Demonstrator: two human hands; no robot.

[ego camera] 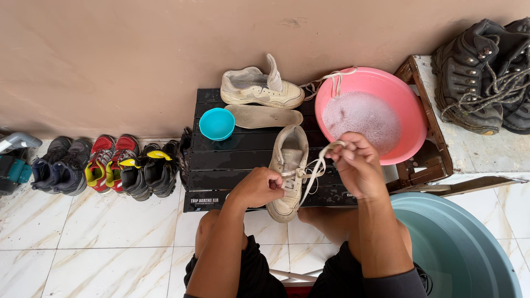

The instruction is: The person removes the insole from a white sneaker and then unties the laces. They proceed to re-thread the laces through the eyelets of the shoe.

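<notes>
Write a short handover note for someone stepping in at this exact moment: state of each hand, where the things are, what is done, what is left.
Left hand: steadies the white shoe on the black rack.
Right hand: pinches the white lace, pulled up from the eyelets.
Nearby: second white shoe lies on its side without a lace, insole beside it, another lace over the rim of the pink soapy basin, small blue bowl.
Done: lace partly loosened.
Left: rest of the lace remains threaded.

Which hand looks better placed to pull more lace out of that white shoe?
Probably the right hand: it already pinches the lace, lifted clear. The left hand rests on the shoe, steadying it.
</notes>
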